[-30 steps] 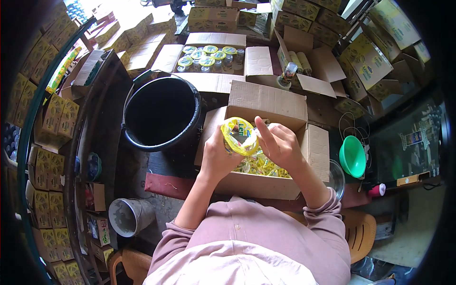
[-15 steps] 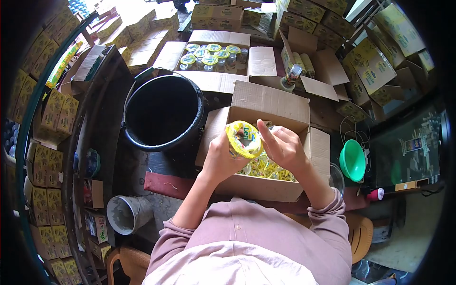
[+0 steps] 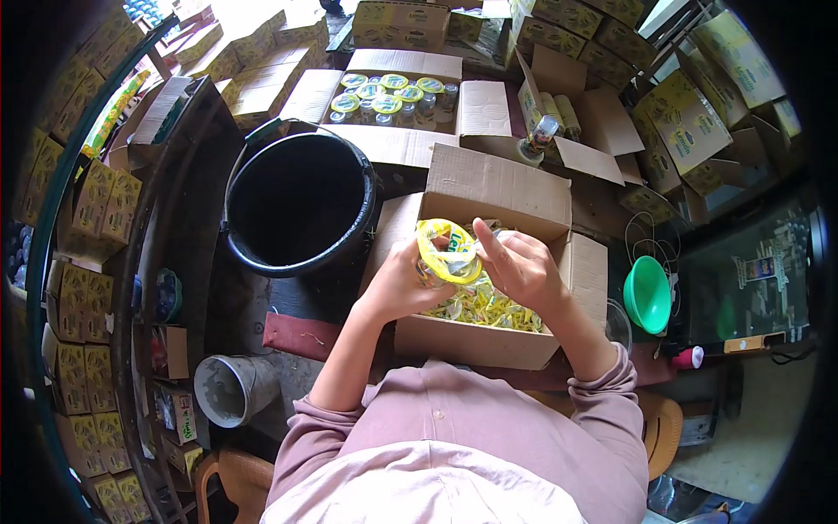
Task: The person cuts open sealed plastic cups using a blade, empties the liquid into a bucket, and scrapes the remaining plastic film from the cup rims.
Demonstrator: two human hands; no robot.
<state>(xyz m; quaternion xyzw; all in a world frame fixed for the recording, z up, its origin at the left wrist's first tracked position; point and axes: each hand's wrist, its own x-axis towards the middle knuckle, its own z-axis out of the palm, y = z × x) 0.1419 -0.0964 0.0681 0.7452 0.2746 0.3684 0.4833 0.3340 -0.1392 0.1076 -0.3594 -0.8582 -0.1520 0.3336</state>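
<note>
My left hand (image 3: 403, 281) is wrapped round a clear plastic jar (image 3: 449, 252) with a yellow printed top, on which part of a word starting "Le" shows. The jar is held above an open cardboard box (image 3: 471, 342) filled with small yellow-green wrapped packets (image 3: 493, 306). Close against the jar's right edge is my right hand (image 3: 524, 269), its fingers curled and its thumb raised. A pale bit shows behind those fingers, but what they hold, if anything, is hidden.
Beyond the box stands another carton (image 3: 406, 66) of several yellow-topped jars. A black bucket (image 3: 301, 205) is at left, with a grey bucket (image 3: 234, 390) below it. To the right are a green bowl (image 3: 647, 294) and a filled jar (image 3: 538, 140). Stacked cartons (image 3: 83, 297) line the left side.
The jar has turned slightly in my left hand, so its lettering slants differently. My left forearm has shifted a little to the left, while my right hand stays almost in place.
</note>
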